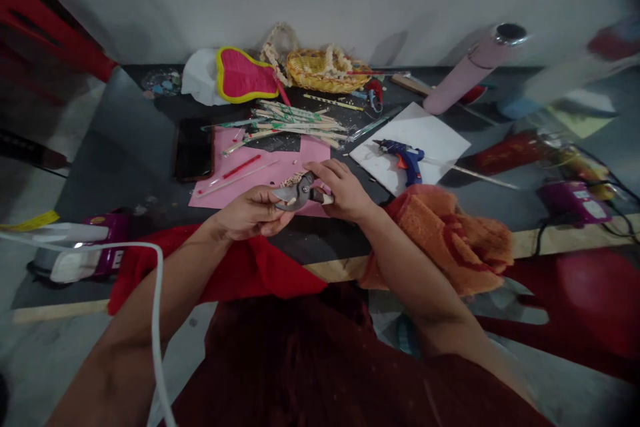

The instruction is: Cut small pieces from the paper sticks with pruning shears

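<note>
Both my hands meet over a pink paper sheet (260, 177) at the front of a dark table. Steel pruning shears (299, 193) lie across them. My left hand (250, 212) grips the blade end, and my right hand (341, 190) closes on the cream-coloured handle end. A small braided straw piece (291, 180) sits at the jaws, touching them. A thin red stick (241, 167) lies on the pink sheet just beyond my hands. Farther back is a bundle of flat patterned sticks (287, 125).
A blue glue gun (403, 160) rests on a white board (440, 147) to the right. Beyond stand a woven yellow basket (320, 73) and a pink roll (465, 73). An orange towel (440, 240) hangs over the table's front edge. A white cable (156, 293) crosses my left arm.
</note>
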Demonstrator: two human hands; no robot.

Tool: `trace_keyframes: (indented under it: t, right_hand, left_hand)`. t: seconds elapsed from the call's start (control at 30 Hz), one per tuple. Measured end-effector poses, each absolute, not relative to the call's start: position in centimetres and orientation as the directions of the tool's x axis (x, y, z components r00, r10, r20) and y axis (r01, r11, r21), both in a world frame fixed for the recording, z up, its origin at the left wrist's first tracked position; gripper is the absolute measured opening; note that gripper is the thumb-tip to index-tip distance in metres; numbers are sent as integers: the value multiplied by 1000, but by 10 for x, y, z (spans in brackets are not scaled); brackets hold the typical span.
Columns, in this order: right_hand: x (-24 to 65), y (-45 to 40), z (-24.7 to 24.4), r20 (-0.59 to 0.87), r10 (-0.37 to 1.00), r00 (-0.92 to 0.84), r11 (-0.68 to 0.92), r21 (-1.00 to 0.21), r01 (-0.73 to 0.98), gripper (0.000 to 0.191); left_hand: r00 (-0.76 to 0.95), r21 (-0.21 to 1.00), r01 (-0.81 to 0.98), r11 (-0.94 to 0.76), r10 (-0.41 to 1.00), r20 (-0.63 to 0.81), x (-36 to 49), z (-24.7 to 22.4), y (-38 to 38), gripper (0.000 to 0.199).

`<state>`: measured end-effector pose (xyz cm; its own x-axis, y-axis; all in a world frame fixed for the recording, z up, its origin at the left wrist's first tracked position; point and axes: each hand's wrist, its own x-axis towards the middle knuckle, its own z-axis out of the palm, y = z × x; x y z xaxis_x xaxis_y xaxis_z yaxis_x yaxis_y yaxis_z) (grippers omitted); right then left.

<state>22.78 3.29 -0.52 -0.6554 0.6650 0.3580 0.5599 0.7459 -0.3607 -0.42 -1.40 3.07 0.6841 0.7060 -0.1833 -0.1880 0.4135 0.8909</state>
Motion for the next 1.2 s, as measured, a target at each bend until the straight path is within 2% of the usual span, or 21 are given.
trace_keyframes:
  t: [0.07,0.13,0.23,0.33,0.43,0.53,0.67,0.83,1.03,1.2]
  right_hand:
    - [227,33,-7,345,708,-616,705,-386,594,71]
    - [225,32,-7,326,773,-544,634,-415,652,73]
    - [220,31,-7,293,841,-454,541,-429,724,69]
    - [218,28,-6,279,859,-429,509,-380,772,68]
    - [219,27,-4,292,853,-432,513,-321,796,72]
    - [222,28,-3,288,842,-456,533,-316,785,74]
    - [223,28,-3,269,814,-516,581,-387,716,74]
    - [225,27,-2,307,750,-587,657,-453,603,71]
    - [226,30,-4,376,622,-687,775,-421,471,62]
    - [227,29,-2,378,588,-715,802,-391,452,64]
  left_hand:
    - [583,928,-195,319,798,-152,-1,30,-13,35]
    - [397,979,-147,141,915,-72,2,30,-11,31]
    - [190,974,149,-171,971,142,6,30,-9,25]
    - [167,852,404,-333,943,289,6,30,-9,26]
    - [195,818,446,-363,931,307,3,29,-10,30]
    - [232,888,349,-300,946,228,0,28,-8,29]
    - [308,993,84,-78,950,48,-5,26,-8,25]
    - [436,961,-172,217,892,-123,-4,31,-13,30]
    - [739,872,-203,445,654,-162,0,40,-19,36]
    - [819,807,-194,557,544,-179,-3,33,-18,35]
